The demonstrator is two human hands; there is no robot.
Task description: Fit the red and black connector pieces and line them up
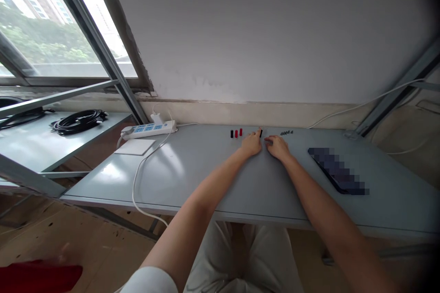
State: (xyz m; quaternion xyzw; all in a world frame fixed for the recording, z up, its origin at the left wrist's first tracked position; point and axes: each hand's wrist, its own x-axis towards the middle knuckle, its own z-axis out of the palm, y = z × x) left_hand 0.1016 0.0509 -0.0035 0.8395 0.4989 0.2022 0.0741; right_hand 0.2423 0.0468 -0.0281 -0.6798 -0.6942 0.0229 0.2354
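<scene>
Fingers of the right hand [277, 147], right of centre, spread loosely; whether the left hand [252, 143] pinches cannot be told. Beside it, a small black cylindrical piece [261, 133] looks light, stiff, tippable; grip its sides.

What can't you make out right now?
All in the head view:
Black piece by the left hand: partly hidden by fingers.
Whether the right hand holds anything: fingertips too small.
Small dark pieces: too small to identify.
Dark slab: face pixelated.
Red item: cut off by the left edge.
</scene>
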